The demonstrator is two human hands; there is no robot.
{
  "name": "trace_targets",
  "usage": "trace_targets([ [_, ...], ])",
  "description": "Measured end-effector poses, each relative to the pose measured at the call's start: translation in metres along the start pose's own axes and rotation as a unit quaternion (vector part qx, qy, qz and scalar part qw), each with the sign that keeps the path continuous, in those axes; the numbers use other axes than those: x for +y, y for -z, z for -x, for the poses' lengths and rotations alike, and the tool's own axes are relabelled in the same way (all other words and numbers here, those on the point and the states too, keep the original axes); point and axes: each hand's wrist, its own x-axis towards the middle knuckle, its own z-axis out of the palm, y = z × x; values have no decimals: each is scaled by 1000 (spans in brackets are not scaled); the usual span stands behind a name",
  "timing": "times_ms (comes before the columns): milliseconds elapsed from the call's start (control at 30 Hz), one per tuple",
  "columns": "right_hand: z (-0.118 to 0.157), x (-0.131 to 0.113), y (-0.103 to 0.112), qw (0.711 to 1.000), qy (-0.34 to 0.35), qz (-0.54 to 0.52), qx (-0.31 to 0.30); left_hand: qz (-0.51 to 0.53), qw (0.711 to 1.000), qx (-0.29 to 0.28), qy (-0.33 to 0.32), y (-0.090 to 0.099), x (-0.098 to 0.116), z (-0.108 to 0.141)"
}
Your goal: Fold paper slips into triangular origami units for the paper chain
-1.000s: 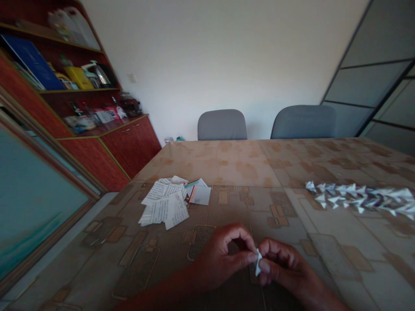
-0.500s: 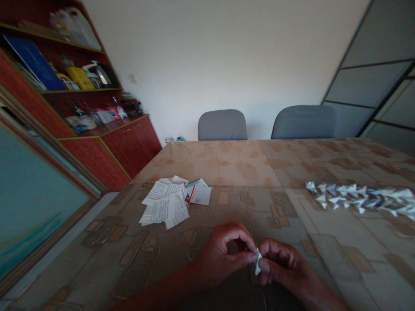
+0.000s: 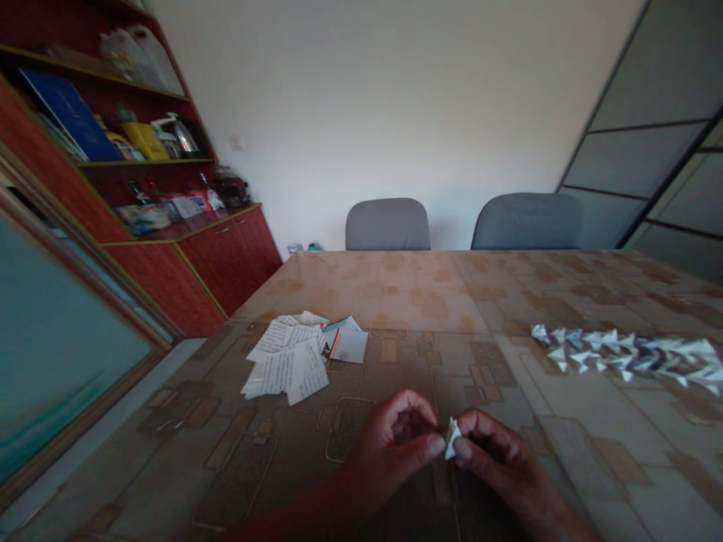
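Observation:
A small folded piece of white paper [image 3: 453,439] stands pinched between the thumb and fingers of my right hand [image 3: 500,455], over the near part of the table. My left hand [image 3: 392,440] is just left of it, its fingers curved and its thumb tip a little apart from the paper. That hand is open and holds nothing that I can see. Beyond it, to the left, lies a loose pile of printed paper pieces [image 3: 291,361], with a white and orange card [image 3: 349,345] at its right side. At the right, folded paper pieces [image 3: 621,352] stand in rows.
A patterned cloth [image 3: 395,290] covers the table. Two grey chairs [image 3: 387,224] stand at its far edge. On the left is a red-brown cabinet [image 3: 220,256] with shelves of bottles, a blue folder [image 3: 71,117] and a kettle [image 3: 184,139].
My left thumb and fingers have come off the folded paper and moved slightly left. My right hand still holds it, now a little higher. The view has tilted slightly up.

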Motion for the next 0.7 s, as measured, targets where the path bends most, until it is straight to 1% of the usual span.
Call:
trace_targets([
  [67,0,-1,-1,1000,14,14,16,-7,1000,8,9,-5,-3,3],
  [167,-1,-2,-3,998,32,32,33,-30,998,48,7,-12,-8,7],
  [233,-1,-2,-4,998,36,39,32,-42,997,70,-3,-14,-8,8],
  [300,1,-1,-5,999,29,37,23,-45,996,76,-17,-13,-7,9],
  [400,4,0,-6,1000,2,14,9,-87,992,73,-59,-8,-2,7],
  [533,6,2,-7,1000,-22,-1,9,-178,971,72,-142,-3,3,3],
  [633,5,2,-7,1000,-15,19,3,-221,954,60,-191,-1,4,0],
  [700,4,0,-7,999,-2,47,0,-266,935,50,-228,0,4,-1],
])
